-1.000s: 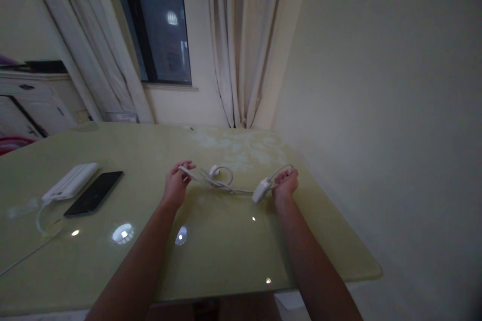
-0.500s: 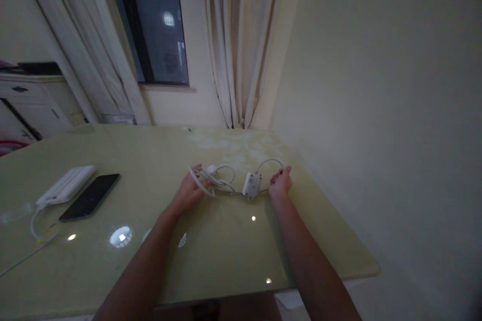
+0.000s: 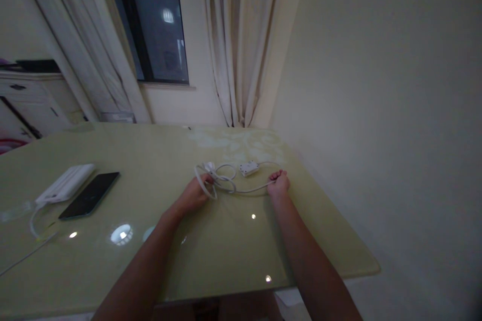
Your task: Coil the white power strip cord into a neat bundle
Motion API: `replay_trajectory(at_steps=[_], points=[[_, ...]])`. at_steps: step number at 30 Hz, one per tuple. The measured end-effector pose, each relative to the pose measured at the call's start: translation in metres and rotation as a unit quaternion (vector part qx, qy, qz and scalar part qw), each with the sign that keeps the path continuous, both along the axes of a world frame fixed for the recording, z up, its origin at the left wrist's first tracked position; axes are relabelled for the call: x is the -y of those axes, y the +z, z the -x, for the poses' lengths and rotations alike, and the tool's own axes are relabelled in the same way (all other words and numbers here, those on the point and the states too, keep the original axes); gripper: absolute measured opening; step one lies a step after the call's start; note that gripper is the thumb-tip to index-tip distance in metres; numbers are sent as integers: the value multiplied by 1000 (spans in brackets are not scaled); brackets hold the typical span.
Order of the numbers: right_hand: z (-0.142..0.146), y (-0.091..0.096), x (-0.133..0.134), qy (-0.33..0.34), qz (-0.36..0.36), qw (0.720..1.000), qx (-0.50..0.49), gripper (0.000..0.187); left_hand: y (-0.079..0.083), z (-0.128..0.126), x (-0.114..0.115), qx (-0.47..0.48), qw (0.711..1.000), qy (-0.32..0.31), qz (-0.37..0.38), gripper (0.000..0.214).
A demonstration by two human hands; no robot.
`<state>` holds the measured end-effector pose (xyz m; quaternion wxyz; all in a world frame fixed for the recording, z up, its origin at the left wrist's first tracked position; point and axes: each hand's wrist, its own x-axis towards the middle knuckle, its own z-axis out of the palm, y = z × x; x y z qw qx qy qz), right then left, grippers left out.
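Observation:
A white power strip (image 3: 249,168) lies on the table, with its cable (image 3: 251,191) running round to both hands. My left hand (image 3: 196,191) is closed on the loosely coiled part of that cable, where a white plug (image 3: 208,166) shows among the loops. At the right, my right hand (image 3: 279,182) pinches the cable between its fingers. One stretch leads from there back to the strip, and another runs nearly straight across to the coil.
A white power bank (image 3: 67,184) with a thin cord (image 3: 28,256) and a black phone (image 3: 90,194) lie on the left of the glossy table (image 3: 211,256). The wall (image 3: 376,110) borders the right side. Curtains (image 3: 241,40) hang beyond the far edge.
The power strip has shifted back and turned to lie more level. The cable between my hands is drawn out straighter. My left hand has moved slightly right; my right hand stays nearly in place.

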<state>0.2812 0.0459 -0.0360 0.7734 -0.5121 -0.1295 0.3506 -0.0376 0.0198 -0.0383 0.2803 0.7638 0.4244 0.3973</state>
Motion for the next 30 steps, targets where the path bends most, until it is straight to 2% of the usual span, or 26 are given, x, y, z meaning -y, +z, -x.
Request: replay_trajectory(at_steps=[5,8,9,11,13,16,18,20,22,25,27,30], points=[[2,-7,-6,-49,40,996,57,24,1,-14,7,-91,992,44,-70,19],[0,-6,-4,-86,63,987,118,12,7,-21,8,-61,988,106,-95,20],[-1,-4,-3,-99,67,983,138,14,10,-21,8,-37,985,135,-106,26],[-1,1,2,-117,76,969,202,30,17,-18,7,22,974,188,-126,34],[6,7,9,-115,95,938,312,45,24,-15,7,96,964,213,-126,39],[27,14,19,-85,123,857,493,53,34,-12,10,280,942,179,-40,45],[44,17,27,-72,123,812,566,54,40,-13,13,410,901,130,49,45],[58,20,34,-54,105,779,616,51,46,-15,15,495,856,95,115,42],[69,23,42,-12,65,757,650,44,50,-14,17,531,830,84,149,37],[83,25,53,72,7,726,684,35,53,-8,15,549,814,100,160,29],[91,23,58,122,-4,707,697,32,51,-2,10,566,799,122,165,23],[99,19,61,178,7,684,707,32,41,8,1,597,758,159,208,17]])
